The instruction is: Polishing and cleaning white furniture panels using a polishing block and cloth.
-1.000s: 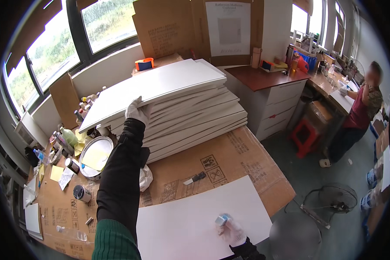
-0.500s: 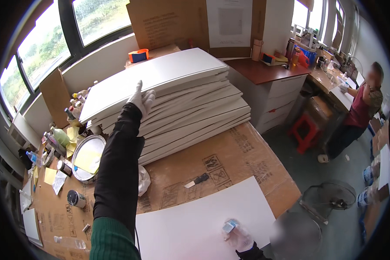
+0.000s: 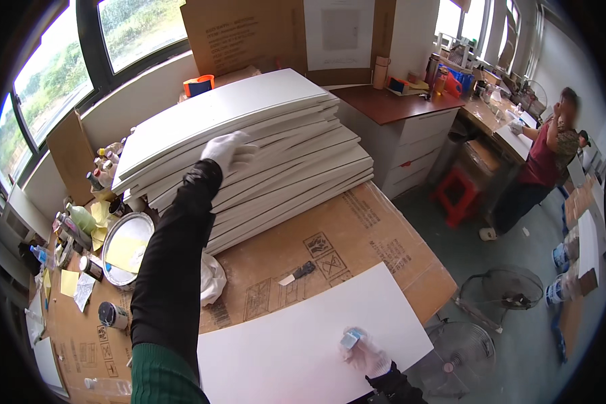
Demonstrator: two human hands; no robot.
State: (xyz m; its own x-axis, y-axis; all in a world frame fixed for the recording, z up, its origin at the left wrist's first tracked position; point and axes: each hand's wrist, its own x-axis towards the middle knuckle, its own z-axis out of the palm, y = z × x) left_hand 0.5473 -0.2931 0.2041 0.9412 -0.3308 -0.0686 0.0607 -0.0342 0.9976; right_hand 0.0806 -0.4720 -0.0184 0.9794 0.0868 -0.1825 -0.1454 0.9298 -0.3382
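Observation:
My left hand [image 3: 227, 152], in a white glove, is at the front edges of a tall stack of white panels [image 3: 222, 111]. Its fingers point to the right, stretched out, with nothing visible in them; whether they touch a panel edge is unclear. Near me a single white panel [image 3: 269, 350] lies flat on the cardboard-covered table [image 3: 377, 229]. My right hand [image 3: 369, 357], gloved as well, is closed around a small light-blue block [image 3: 351, 338] over that panel. Between stack and panel lies a scraper [image 3: 296, 273] with a dark handle.
A white cloth-like bundle [image 3: 212, 281] sits beside my left forearm. Further left are a round lid [image 3: 120, 271], a dark jar [image 3: 112, 315] and several bottles. Two fans [image 3: 498, 289] stand on the floor at right, and a person [image 3: 539, 158] works at the far bench.
My left hand has come down from the stack's top edge to its front side, fingers turning rightward. My right hand still holds the blue block over the panel. The view has shifted slightly.

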